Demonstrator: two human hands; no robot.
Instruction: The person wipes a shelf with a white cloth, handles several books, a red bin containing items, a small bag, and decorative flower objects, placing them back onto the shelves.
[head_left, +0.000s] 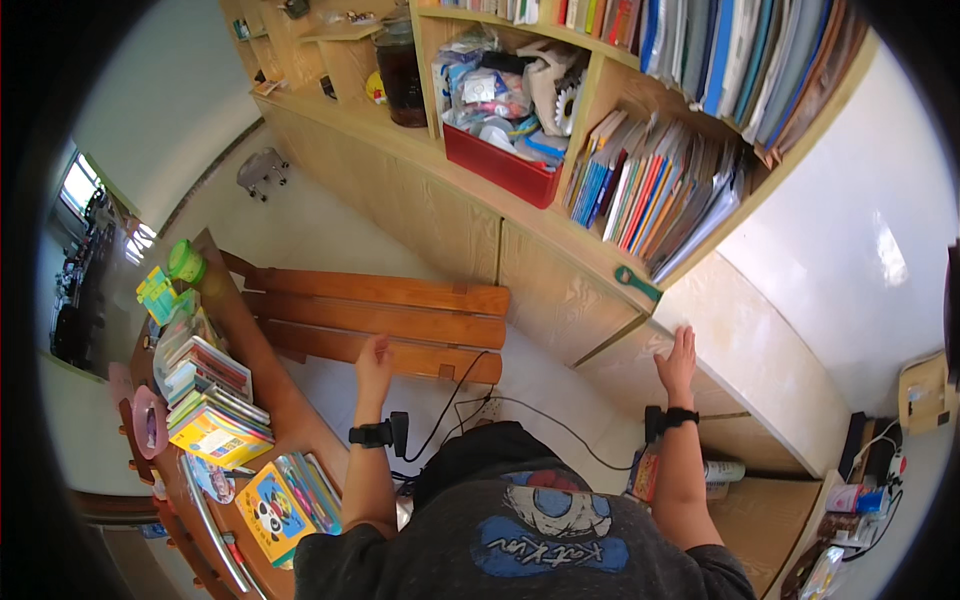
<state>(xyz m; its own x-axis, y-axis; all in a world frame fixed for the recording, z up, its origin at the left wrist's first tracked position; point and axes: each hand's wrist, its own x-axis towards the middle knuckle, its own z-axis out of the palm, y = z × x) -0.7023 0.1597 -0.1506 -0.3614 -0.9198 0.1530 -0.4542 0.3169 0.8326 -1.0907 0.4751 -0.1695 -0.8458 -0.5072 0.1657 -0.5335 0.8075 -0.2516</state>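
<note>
My left hand (374, 361) hangs over the slatted wooden bench (390, 326), its fingers loosely curled and nothing visible in them. With fingers stretched out and thumb apart, my right hand (677, 362) is at the edge of the pale wood counter (757, 352); whether it touches the surface I cannot tell. A green-handled tool (637, 283) lies on the cabinet ledge just beyond that hand. Each wrist wears a black strap with a small device, the left device (400, 433) and the right device (654, 424), and black cables run between them.
Ahead stands a wooden shelf unit with a red bin (502, 165) of bagged items and rows of books (637, 195). The wooden table (289, 390) on my left bears book stacks (217, 420) and a green tub (186, 261). A wheeled stool (261, 172) stands farther off.
</note>
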